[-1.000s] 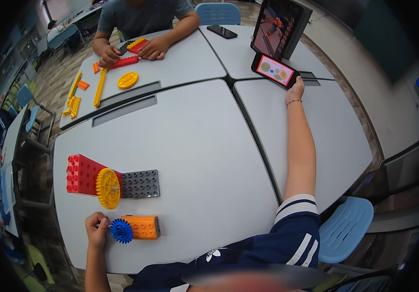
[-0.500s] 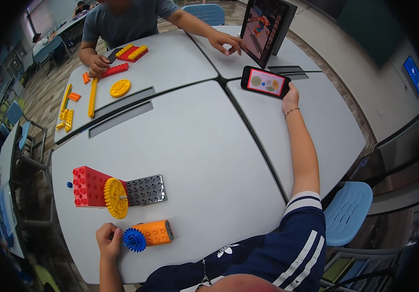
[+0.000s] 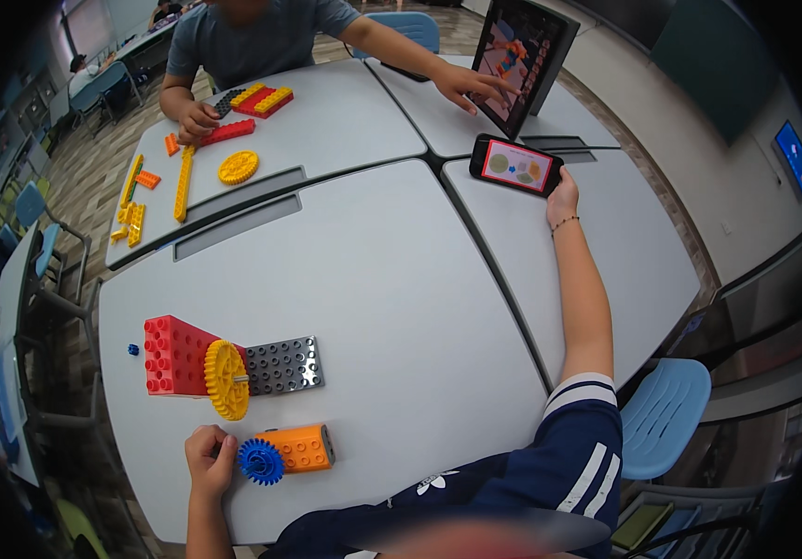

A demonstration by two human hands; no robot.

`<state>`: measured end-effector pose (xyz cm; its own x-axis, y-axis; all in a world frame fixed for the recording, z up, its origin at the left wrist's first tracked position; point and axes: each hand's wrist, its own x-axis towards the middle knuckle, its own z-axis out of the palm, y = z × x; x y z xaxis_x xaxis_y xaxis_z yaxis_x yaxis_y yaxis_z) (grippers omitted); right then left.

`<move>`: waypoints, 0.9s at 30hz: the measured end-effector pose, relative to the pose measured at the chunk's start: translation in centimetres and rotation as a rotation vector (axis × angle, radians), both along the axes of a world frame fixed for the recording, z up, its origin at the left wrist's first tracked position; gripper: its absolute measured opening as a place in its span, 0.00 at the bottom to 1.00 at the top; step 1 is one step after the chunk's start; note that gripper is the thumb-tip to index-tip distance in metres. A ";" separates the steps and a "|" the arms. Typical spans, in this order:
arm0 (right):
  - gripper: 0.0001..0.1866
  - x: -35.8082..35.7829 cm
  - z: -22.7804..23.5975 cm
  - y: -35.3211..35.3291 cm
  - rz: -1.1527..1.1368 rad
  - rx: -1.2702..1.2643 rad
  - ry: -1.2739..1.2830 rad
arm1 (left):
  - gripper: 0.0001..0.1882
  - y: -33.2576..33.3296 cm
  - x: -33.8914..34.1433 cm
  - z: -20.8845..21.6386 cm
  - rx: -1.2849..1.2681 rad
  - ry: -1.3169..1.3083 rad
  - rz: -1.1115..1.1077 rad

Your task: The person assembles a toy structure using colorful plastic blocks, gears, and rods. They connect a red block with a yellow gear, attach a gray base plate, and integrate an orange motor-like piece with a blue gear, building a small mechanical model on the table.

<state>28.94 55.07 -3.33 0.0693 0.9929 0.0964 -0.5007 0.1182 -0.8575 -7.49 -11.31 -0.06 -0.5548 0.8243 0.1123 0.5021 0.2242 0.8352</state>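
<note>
A smartphone [image 3: 518,168] with a lit screen is gripped at its right end by my right hand [image 3: 563,197], my arm stretched far across the right table. Closed in a loose fist, my left hand [image 3: 211,458] rests at the table's near left; its inner side is hidden. Just right of it, a blue gear [image 3: 260,461] sits at the end of an orange block [image 3: 304,449], apart from my fingers. Farther up stands a red studded brick block [image 3: 177,359] with a yellow gear [image 3: 227,379] upright on a grey axle, beside a dark grey studded plate [image 3: 285,363].
Across from me, a co-worker's hand [image 3: 199,122] rests by loose yellow, red and orange bricks and a flat yellow gear [image 3: 239,168]. Their other hand [image 3: 475,88] reaches to a standing tablet [image 3: 515,70] behind the smartphone. A small blue piece [image 3: 132,349] shows left of the red block.
The co-worker's reaching hand has moved right, now in front of the tablet screen. My view has shifted slightly; both my hands keep their places.
</note>
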 end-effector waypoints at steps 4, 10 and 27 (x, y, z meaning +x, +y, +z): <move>0.16 0.2 -0.3 0.5 -0.043 -0.012 -0.026 | 0.12 0.1 0.0 -0.1 -0.005 -0.005 0.007; 0.16 0.0 -0.2 0.4 -0.068 -0.016 -0.021 | 0.12 0.1 0.0 0.0 -0.021 0.006 0.012; 0.16 0.0 0.0 0.2 -0.029 0.005 -0.031 | 0.12 0.3 0.1 0.3 -0.022 0.010 0.009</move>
<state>28.93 55.27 -3.37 0.0950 0.9900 0.1040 -0.4700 0.1367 -0.8720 -7.39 -11.04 0.23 -0.5614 0.8215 0.0999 0.5080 0.2468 0.8252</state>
